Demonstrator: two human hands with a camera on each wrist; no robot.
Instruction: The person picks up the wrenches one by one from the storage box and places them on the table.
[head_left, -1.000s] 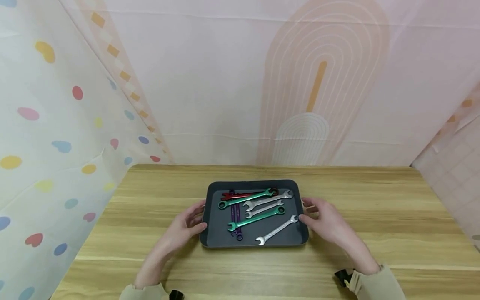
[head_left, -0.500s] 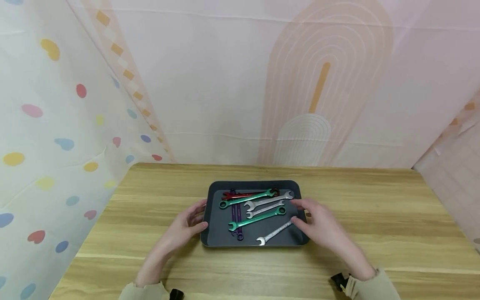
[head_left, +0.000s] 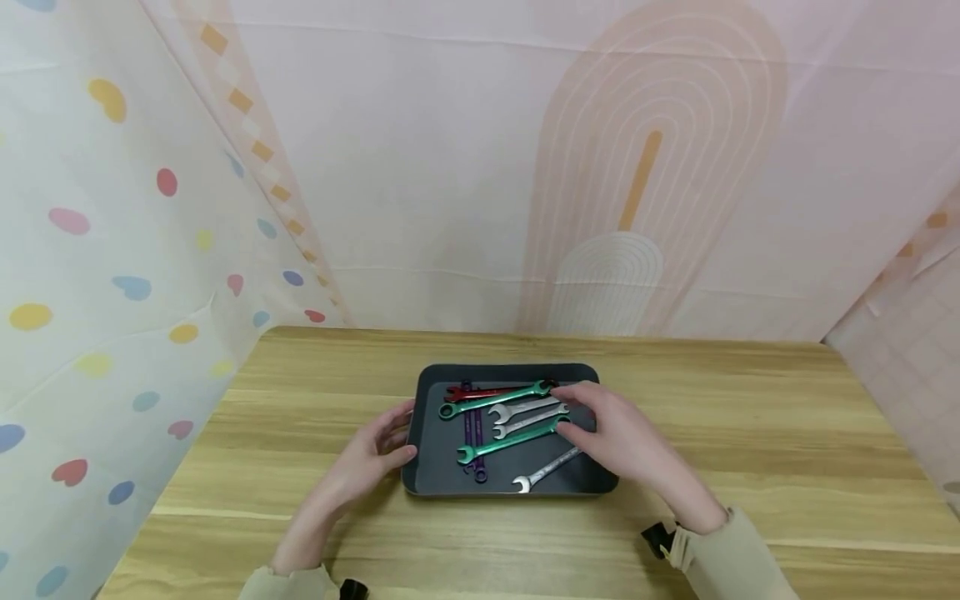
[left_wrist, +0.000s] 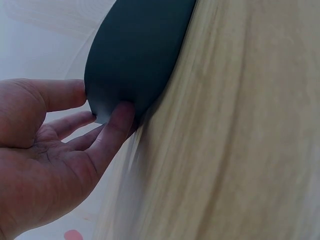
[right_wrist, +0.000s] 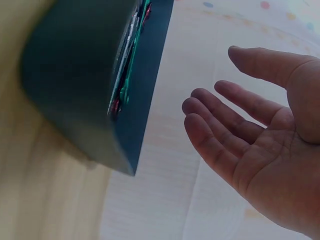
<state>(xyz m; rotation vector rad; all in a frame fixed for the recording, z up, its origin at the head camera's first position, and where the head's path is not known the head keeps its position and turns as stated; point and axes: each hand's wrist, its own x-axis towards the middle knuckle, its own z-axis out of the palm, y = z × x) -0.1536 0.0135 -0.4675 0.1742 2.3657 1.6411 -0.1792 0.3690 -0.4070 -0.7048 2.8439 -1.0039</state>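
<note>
In the head view a dark grey tray point(head_left: 442, 477) holds several wrenches. Two green wrenches point(head_left: 504, 444) lie slanted over purple wrenches point(head_left: 479, 433). A red wrench point(head_left: 472, 393) lies at the back, and silver wrenches point(head_left: 537, 477) lie among them and at the front. My left hand point(head_left: 366, 457) touches the tray's left side, thumb at the rim and fingers along the outer wall point(left_wrist: 135, 55). Over the tray's right part hovers my right hand point(head_left: 618, 433), fingers apart and nothing held. It hides the right ends of some wrenches.
The tray stands on a wood-grain table point(head_left: 750, 433). Behind it hangs a pale patterned cloth point(head_left: 420, 167), and a dotted cloth point(head_left: 150, 250) borders the left side.
My right hand has left the tray's right rim and moved left over the wrenches. My left hand and the tray stay in place.
</note>
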